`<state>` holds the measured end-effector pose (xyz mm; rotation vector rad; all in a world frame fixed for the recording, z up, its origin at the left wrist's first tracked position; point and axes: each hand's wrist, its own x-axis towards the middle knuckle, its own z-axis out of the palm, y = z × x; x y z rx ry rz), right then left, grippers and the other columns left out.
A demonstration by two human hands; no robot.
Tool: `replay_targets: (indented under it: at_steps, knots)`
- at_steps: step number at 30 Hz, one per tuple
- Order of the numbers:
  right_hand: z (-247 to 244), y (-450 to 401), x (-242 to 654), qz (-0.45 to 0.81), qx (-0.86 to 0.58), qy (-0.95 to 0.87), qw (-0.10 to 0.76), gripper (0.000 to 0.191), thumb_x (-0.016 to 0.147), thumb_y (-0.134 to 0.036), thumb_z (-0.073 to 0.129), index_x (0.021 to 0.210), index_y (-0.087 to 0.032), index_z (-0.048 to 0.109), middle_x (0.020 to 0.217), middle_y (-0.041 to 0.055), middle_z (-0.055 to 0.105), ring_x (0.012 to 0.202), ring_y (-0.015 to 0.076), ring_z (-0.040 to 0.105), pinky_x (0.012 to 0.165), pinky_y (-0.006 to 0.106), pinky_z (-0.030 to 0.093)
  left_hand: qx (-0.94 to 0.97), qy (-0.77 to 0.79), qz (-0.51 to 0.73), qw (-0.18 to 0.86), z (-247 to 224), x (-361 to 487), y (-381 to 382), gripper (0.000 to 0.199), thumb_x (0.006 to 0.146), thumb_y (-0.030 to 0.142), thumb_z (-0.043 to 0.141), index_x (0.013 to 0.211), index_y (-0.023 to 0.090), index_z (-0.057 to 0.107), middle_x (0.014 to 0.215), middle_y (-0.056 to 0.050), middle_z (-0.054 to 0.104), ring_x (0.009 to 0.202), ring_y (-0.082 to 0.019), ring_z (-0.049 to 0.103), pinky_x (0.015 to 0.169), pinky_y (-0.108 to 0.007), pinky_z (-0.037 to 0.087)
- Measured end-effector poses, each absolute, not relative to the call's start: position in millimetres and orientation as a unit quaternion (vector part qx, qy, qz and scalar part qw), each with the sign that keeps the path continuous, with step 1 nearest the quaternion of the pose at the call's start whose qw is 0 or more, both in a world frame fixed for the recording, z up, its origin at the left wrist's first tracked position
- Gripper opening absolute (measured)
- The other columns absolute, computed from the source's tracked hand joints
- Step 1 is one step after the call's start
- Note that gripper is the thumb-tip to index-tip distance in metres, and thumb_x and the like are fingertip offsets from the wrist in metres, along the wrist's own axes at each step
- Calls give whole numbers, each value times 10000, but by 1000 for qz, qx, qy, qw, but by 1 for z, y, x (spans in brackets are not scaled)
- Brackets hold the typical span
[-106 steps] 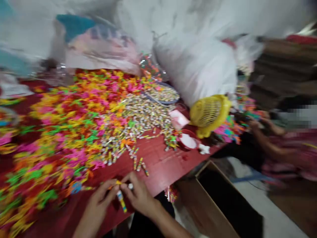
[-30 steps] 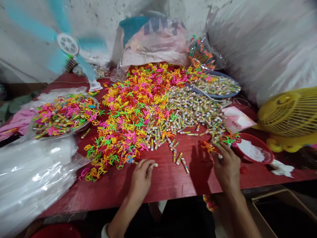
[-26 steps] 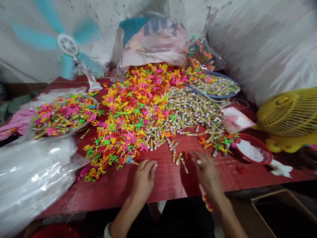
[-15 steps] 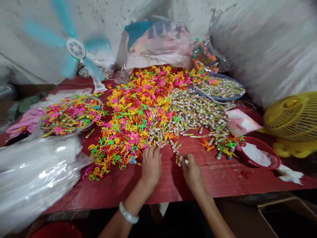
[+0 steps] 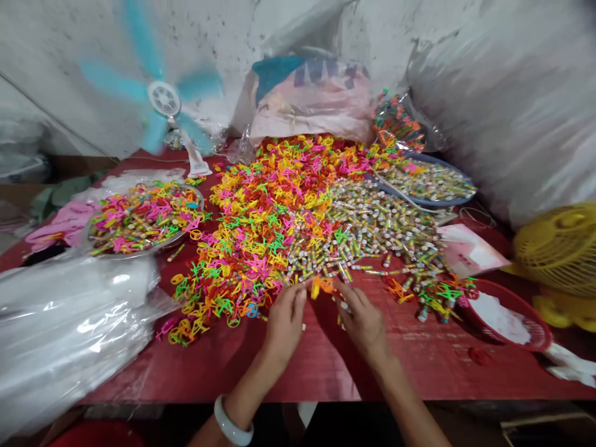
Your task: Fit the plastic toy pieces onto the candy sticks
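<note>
My left hand (image 5: 285, 323), with a pale bangle (image 5: 233, 423) at the wrist, is closed at the front edge of the heap; what its fingertips pinch is too small to name. My right hand (image 5: 363, 320) is closed on small printed tubes, partly hidden by the fingers. An orange and yellow plastic piece (image 5: 321, 285) lies between the fingertips of both hands; which hand touches it is unclear. Beyond them spread a heap of bright plastic pieces (image 5: 261, 211) and a pile of small printed tubes (image 5: 372, 214) on the red table (image 5: 321, 366).
A metal tray (image 5: 201, 205) of mixed pieces and clear plastic bags (image 5: 84, 310) are at the left. A blue fan (image 5: 164, 98) spins behind. At the right are a blue tray (image 5: 447, 202), a red basket (image 5: 542, 332) and a yellow fan (image 5: 559, 248).
The view has shifted, so the scene sits lower and further right. An orange and yellow piece now shows between my hands, and my right hand has moved slightly from the loose tubes.
</note>
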<state>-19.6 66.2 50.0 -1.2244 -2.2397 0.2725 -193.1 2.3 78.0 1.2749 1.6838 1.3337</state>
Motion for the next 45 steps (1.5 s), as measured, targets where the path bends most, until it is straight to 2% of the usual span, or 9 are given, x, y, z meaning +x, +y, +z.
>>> replay_targets:
  at_steps: [2, 4, 8, 11, 14, 19, 27, 35, 45]
  knots:
    - [51, 52, -14, 134, -380, -867, 294, 364, 915, -192, 413, 1222, -246, 601, 973, 72, 673, 806, 183, 665, 685, 276, 529, 409, 611, 520, 435, 89, -197, 1, 309, 915, 371, 447, 1135, 217, 598, 1091, -75, 666, 1018, -195, 608, 916, -359, 466]
    - [57, 44, -14, 188, -339, -874, 292, 365, 915, -178, 416, 1214, -267, 607, 995, 65, 675, 846, 170, 667, 718, 265, 537, 373, 565, 490, 550, 95, -200, 0, 301, 848, 409, 548, 1038, 195, 640, 950, -59, 688, 896, -187, 624, 836, -328, 478]
    - [66, 38, -25, 299, -370, -819, 321, 325, 908, -232, 470, 1215, -256, 574, 1101, 74, 662, 978, 182, 649, 816, 300, 539, 305, 541, 464, 632, 93, -202, -7, 287, 638, 389, 746, 764, 150, 648, 705, -1, 622, 652, -115, 535, 655, -244, 427]
    - [67, 24, -34, 360, -447, -737, 357, 337, 891, -334, 520, 1205, -211, 503, 1046, 85, 653, 842, 176, 664, 730, 301, 555, 228, 546, 499, 633, 87, -199, -15, 352, 553, 412, 787, 702, 141, 619, 666, 13, 582, 619, -104, 504, 599, -234, 412]
    - [68, 5, -39, 428, -461, -697, 344, 229, 910, -366, 485, 1061, -198, 528, 872, 42, 647, 669, 144, 632, 645, 267, 539, 179, 532, 536, 631, 84, -194, -23, 400, 535, 448, 794, 716, 146, 604, 692, 14, 582, 629, -118, 527, 614, -263, 447]
    - [69, -7, -40, 445, -433, -716, 318, 205, 904, -365, 508, 1001, -206, 593, 913, 48, 678, 854, 179, 658, 759, 284, 528, 194, 549, 552, 597, 80, -189, -29, 359, 586, 429, 778, 743, 141, 633, 699, 10, 610, 665, -118, 532, 683, -258, 426]
    - [67, -2, -33, 412, -430, -741, 310, 213, 898, -390, 523, 966, -205, 604, 875, 56, 700, 747, 179, 671, 693, 288, 537, 277, 566, 496, 598, 77, -194, -32, 244, 648, 363, 719, 711, 145, 630, 690, 2, 602, 690, -133, 524, 701, -259, 404]
    - [64, -7, -37, 353, -456, -754, 316, 198, 919, -384, 466, 943, -219, 571, 835, 60, 699, 712, 196, 680, 647, 292, 535, 450, 657, 470, 381, 72, -187, -33, 103, 755, 214, 555, 657, 181, 552, 735, 1, 527, 692, -136, 505, 654, -250, 402]
    - [65, 2, -41, 333, -414, -785, 319, 245, 940, -362, 439, 870, -219, 625, 811, 58, 675, 759, 194, 655, 672, 300, 519, 464, 664, 452, 374, 69, -185, -35, 82, 792, 174, 519, 727, 191, 567, 780, -12, 567, 754, -157, 546, 720, -277, 427]
